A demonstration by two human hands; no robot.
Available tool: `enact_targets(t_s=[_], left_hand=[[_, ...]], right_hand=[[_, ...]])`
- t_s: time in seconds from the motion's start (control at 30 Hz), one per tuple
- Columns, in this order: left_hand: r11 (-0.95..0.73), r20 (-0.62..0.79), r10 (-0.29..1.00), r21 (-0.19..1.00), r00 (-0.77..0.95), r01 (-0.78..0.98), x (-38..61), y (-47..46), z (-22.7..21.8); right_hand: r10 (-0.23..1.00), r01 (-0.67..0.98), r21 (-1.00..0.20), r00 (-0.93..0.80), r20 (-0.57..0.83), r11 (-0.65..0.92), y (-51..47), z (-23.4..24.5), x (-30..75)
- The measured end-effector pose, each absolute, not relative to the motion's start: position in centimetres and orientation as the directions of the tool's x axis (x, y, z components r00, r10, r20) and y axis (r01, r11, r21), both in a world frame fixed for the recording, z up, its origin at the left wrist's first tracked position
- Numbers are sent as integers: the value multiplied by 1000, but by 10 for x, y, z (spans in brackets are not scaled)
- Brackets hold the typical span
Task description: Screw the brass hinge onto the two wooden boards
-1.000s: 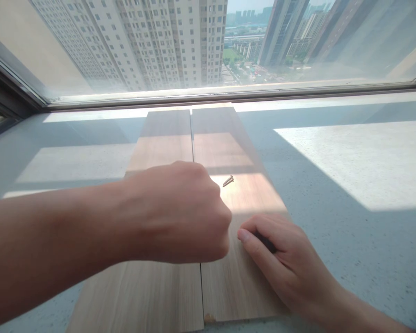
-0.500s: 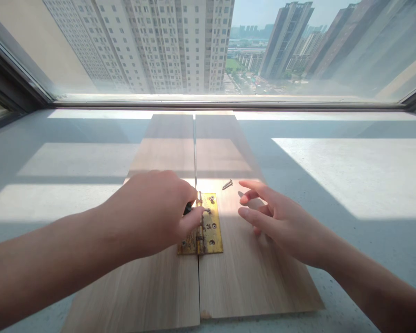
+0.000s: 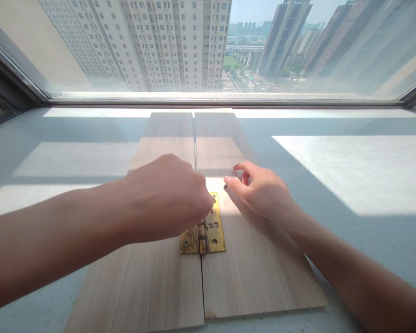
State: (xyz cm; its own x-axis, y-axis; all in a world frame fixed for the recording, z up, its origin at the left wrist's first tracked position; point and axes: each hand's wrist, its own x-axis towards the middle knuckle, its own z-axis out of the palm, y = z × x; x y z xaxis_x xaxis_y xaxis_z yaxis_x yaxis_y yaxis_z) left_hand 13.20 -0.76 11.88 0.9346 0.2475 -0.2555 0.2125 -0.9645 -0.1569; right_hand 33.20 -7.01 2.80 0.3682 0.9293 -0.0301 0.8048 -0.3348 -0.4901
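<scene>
My left hand (image 3: pixel 168 201) clenched over hinge (image 3: pixel 217 235), contents hidden; right hand (image 3: pixel 263 189) spread; thumb nudge may roll screw (image 3: pixel 225 186).

A brass-coloured hinge (image 3: pixel 217 235) is straddling the seam between two wood-grain boards (image 3: pixel 263 282). The left hand (image 3: pixel 169 199), fisted, is covering the hinge's upper left. Right of the hinge's top, the right hand (image 3: pixel 263 187) is holding thumb and forefinger apart beside a half-hidden screw (image 3: pixel 225 186).
</scene>
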Motion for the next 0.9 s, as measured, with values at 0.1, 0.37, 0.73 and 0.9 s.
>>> enact_targets(t_s=[0.1,0.37,0.73,0.9], left_hand=[[-965,-321,244,-176,915,196,137,-13,126],[-870,-80,492,-67,867,488,125,-21,111],[-536,298,838,606,457,588,60,-23,52],[-297,223,954,799,200,522,52,-18,30]], right_hand=[[926,801,-495,377,-21,-337,-72,29,331],[968,828,-523,249,22,-201,-75,26,337],[986,683,-722,165,6,-109,-71,22,358],[1000,619,-786,16,24,9,-83,48,350]])
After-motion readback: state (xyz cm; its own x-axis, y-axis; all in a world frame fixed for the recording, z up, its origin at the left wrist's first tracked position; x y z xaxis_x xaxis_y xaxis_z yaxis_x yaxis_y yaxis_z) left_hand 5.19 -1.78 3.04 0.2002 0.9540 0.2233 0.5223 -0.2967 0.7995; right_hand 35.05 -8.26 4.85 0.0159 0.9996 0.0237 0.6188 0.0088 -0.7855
